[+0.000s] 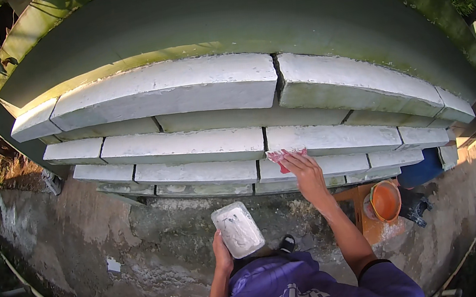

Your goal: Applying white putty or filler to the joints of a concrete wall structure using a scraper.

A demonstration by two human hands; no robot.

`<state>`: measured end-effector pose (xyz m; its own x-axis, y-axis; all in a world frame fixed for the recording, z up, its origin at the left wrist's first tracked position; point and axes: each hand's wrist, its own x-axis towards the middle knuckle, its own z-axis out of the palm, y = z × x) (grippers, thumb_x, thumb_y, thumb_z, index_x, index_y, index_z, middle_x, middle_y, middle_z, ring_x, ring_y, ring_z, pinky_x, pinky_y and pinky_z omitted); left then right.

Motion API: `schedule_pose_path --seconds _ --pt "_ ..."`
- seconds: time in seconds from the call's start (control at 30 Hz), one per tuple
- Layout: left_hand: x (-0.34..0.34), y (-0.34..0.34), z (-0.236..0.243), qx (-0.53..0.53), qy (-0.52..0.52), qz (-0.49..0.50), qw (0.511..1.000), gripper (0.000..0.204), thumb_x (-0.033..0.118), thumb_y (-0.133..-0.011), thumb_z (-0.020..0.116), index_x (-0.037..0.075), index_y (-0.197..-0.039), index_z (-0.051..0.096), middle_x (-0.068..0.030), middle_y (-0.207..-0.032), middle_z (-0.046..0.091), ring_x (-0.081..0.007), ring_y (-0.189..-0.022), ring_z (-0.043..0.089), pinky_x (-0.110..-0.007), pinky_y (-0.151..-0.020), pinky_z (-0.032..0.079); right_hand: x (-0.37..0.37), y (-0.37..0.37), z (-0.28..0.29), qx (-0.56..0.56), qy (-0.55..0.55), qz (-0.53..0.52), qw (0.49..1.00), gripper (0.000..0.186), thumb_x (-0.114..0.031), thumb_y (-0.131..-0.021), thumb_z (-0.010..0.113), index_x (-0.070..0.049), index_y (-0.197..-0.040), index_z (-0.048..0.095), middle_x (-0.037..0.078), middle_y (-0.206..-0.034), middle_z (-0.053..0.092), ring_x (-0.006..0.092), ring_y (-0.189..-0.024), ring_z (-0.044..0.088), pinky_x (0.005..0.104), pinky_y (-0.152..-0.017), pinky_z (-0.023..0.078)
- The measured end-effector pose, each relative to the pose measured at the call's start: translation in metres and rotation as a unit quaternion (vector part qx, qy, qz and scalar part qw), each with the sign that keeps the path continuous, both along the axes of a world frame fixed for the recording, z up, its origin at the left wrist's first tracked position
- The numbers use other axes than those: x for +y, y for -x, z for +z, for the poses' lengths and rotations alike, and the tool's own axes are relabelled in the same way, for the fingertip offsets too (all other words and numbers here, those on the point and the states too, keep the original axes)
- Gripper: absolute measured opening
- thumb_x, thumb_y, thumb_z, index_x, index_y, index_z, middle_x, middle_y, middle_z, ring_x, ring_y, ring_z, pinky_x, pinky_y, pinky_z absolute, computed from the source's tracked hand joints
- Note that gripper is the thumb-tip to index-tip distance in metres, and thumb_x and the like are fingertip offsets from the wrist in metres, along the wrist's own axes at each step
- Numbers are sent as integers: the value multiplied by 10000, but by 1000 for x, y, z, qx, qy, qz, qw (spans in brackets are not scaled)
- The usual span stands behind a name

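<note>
In my left hand (221, 251) is a shallow rectangular tub (238, 230) filled with a white paste or thick paint, its fingers wrapped round the left side. My right hand (303, 166) reaches forward and grips a pinkish-red flat piece (283, 155) smeared with white; whether it is a cloth, sponge or spreader I cannot make out. That piece presses against the front edge of a white-coated block (332, 136) in a middle row of the stepped wall, just right of a dark vertical joint.
Rows of white blocks (164, 92) rise in steps ahead, below a grey-green wall (220, 12). An orange bucket (385, 201) stands to the right on a brown board (374, 232), with dark cloth beside it. A blue container (421, 167) sits behind it. The ground (98, 227) is stained concrete.
</note>
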<state>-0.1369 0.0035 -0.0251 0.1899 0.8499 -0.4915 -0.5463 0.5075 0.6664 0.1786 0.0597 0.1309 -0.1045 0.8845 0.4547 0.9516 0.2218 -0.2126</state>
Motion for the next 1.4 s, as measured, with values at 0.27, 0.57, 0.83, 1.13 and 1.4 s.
schedule_pose_path --seconds 0.27,0.57,0.83,1.13,1.4 --pt "3 -10 -1 7 -11 -18 1000 445 345 -1069 385 21 -1336 537 -103 -1281 627 -210 -1165 609 -368 -1033 463 33 -44 -1 -27 -33 -100 994 617 157 -687 561 -62 -1253 668 130 -1266 669 317 -1249 576 449 -1074 425" --pt "-1 -1 -3 6 -10 8 1000 443 336 -1069 391 20 -1342 537 -100 -1287 628 -203 -1179 601 -359 -1046 451 -28 -34 45 24 38 -57 997 599 171 -671 543 -42 -1213 682 134 -1262 674 331 -1210 599 443 -1048 436" --pt "1 -5 -5 11 -9 -33 999 458 343 -1066 395 15 -1356 530 -102 -1296 627 -210 -1191 599 -361 -1050 448 -3 -69 -2 -25 -10 -120 992 611 164 -686 542 -53 -1241 675 140 -1278 665 338 -1249 578 449 -1075 420" --pt "1 -9 -3 20 0 -23 1000 466 355 -1065 394 18 -1357 531 -105 -1312 618 -216 -1189 600 -369 -1053 448 3 -43 25 32 -23 -83 996 643 168 -692 544 -76 -1276 660 147 -1304 647 349 -1282 553 465 -1091 420" --pt "-4 0 -13 22 6 -19 1000 477 369 -1057 423 14 -1356 535 -103 -1313 620 -212 -1211 585 -366 -1067 431 -7 -7 12 -31 46 -77 995 626 147 -719 568 -88 -1293 645 159 -1330 628 372 -1268 559 491 -1089 427"
